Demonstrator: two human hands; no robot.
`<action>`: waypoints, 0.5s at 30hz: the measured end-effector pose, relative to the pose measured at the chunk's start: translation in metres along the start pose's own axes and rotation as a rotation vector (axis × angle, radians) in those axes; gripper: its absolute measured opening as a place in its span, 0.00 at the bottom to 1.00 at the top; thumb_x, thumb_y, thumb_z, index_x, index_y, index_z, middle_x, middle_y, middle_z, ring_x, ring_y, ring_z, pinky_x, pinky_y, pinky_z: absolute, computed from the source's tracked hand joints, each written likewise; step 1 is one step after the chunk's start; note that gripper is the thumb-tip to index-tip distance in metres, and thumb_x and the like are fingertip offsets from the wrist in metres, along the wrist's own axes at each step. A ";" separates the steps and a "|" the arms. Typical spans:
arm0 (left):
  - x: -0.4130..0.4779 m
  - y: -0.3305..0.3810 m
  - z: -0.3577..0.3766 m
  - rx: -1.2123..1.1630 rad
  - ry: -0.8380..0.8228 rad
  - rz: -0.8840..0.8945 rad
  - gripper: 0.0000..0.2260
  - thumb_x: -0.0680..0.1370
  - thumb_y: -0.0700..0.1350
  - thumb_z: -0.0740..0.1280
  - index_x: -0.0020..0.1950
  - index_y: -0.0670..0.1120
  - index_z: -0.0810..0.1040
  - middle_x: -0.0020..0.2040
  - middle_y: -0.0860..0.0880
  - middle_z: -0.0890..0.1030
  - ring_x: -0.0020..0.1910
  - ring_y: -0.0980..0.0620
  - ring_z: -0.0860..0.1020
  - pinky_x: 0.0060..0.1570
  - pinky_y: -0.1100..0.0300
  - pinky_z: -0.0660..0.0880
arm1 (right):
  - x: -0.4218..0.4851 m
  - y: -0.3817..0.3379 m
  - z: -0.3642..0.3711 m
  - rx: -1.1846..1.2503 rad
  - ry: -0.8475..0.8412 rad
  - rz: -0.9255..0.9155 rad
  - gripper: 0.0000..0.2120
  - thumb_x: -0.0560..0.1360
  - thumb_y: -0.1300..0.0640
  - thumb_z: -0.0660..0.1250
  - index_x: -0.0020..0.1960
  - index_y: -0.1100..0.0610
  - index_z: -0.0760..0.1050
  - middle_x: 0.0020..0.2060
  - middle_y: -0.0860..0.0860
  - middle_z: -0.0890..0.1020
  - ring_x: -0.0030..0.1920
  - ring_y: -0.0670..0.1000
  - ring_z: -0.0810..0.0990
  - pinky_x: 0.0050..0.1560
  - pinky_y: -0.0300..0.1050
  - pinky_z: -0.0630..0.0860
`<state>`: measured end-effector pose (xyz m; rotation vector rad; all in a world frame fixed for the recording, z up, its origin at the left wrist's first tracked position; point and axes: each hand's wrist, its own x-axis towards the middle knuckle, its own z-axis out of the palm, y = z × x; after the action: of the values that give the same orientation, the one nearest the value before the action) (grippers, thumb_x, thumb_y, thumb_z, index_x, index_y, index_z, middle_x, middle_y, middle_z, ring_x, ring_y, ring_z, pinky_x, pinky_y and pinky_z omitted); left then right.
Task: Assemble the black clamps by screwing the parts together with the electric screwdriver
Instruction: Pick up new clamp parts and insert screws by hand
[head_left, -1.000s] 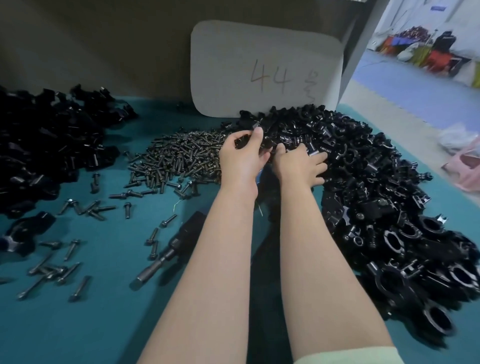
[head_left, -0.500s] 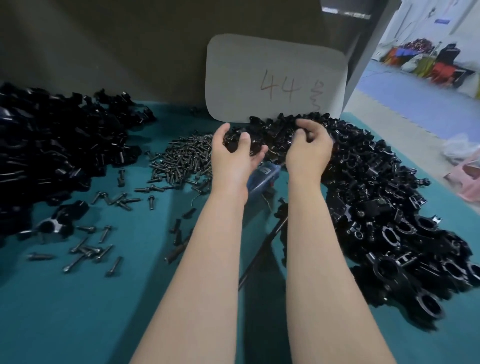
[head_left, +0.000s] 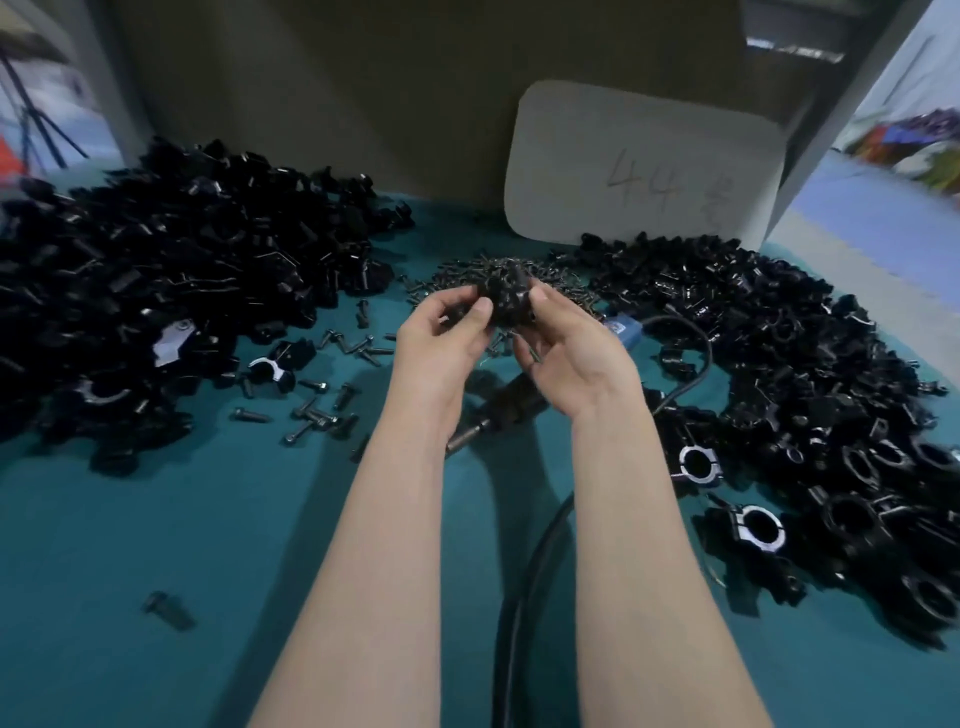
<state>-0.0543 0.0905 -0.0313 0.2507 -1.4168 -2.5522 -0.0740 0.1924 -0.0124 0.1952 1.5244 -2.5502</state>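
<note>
Shows black clamp parts pinched betw. L hand & R hand, thumbs/fingers curled on them, above screw pile; electric screwdriver on teal table beneath wrists.

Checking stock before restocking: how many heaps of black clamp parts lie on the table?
2: the left heap on the person's left, the right heap on their right. Others may lie out of view.

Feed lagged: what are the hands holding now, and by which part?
A small black clamp piece, pinched between both hands: left hand on its left side, right hand on its right. Blur hides finer detail.
</note>
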 end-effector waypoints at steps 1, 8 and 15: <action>0.000 0.000 0.000 0.008 0.005 0.011 0.07 0.79 0.33 0.65 0.47 0.46 0.76 0.48 0.45 0.79 0.46 0.53 0.80 0.50 0.66 0.78 | 0.001 0.001 0.001 0.024 0.003 -0.005 0.07 0.79 0.63 0.63 0.47 0.53 0.77 0.40 0.49 0.80 0.40 0.46 0.77 0.42 0.37 0.72; 0.005 -0.002 0.004 0.007 0.071 0.000 0.03 0.80 0.43 0.66 0.52 0.44 0.77 0.56 0.44 0.81 0.51 0.54 0.81 0.53 0.64 0.77 | 0.008 0.010 0.010 -0.138 0.031 -0.170 0.07 0.77 0.64 0.65 0.45 0.54 0.78 0.44 0.50 0.82 0.46 0.48 0.79 0.49 0.38 0.76; 0.004 -0.006 0.008 0.251 0.133 0.112 0.09 0.74 0.47 0.74 0.49 0.55 0.75 0.52 0.55 0.80 0.52 0.64 0.78 0.52 0.70 0.73 | 0.010 0.014 0.012 -0.261 0.062 -0.220 0.05 0.76 0.65 0.67 0.45 0.56 0.78 0.42 0.53 0.82 0.43 0.49 0.79 0.45 0.38 0.76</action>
<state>-0.0608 0.0986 -0.0322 0.3620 -1.6479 -2.2239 -0.0808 0.1750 -0.0207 0.0771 1.9825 -2.4874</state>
